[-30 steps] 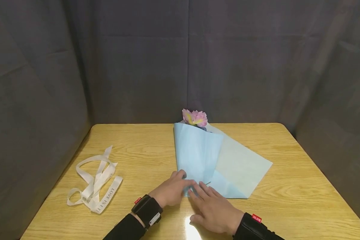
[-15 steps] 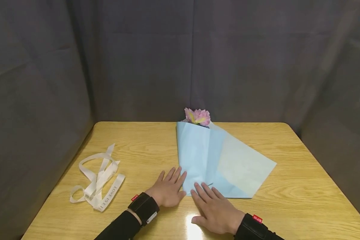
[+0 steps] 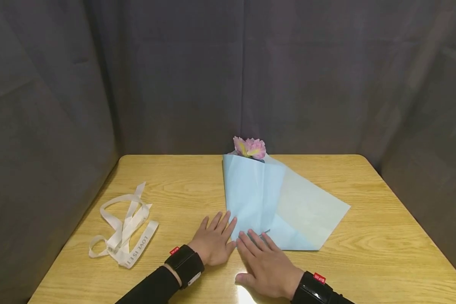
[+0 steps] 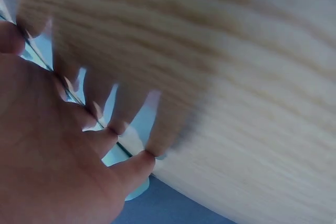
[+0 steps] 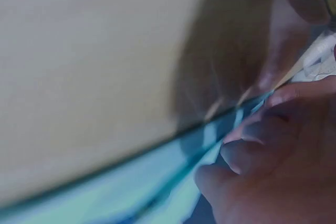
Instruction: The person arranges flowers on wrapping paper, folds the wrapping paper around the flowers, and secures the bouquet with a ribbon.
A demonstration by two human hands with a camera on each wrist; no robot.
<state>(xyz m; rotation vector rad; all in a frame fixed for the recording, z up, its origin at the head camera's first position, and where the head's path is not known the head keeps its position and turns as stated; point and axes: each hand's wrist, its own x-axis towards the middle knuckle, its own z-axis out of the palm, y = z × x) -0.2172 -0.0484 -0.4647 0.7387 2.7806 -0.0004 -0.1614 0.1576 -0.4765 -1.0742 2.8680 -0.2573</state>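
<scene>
Blue wrapping paper [image 3: 245,190] lies folded over a pink flower [image 3: 251,147], whose bloom sticks out at the top; most of the stem is hidden, with a bit of dark green showing near the right fingertips. My left hand [image 3: 214,241] is spread flat at the paper's lower left edge, fingertips on it, as the left wrist view also shows the hand [image 4: 58,145]. My right hand [image 3: 266,268] lies with straight fingers on the paper's bottom edge. In the right wrist view the right hand [image 5: 278,156] touches the paper [image 5: 105,198].
A white printed ribbon [image 3: 125,232] lies loosely looped on the wooden table [image 3: 182,181] at the left. The paper's unfolded pale part [image 3: 311,207] spreads to the right. Grey curtains [image 3: 182,84] stand at the back and both sides.
My left hand has gone from curled fingers at the paper's bottom to spread flat at its left edge. The right hand has shifted only slightly.
</scene>
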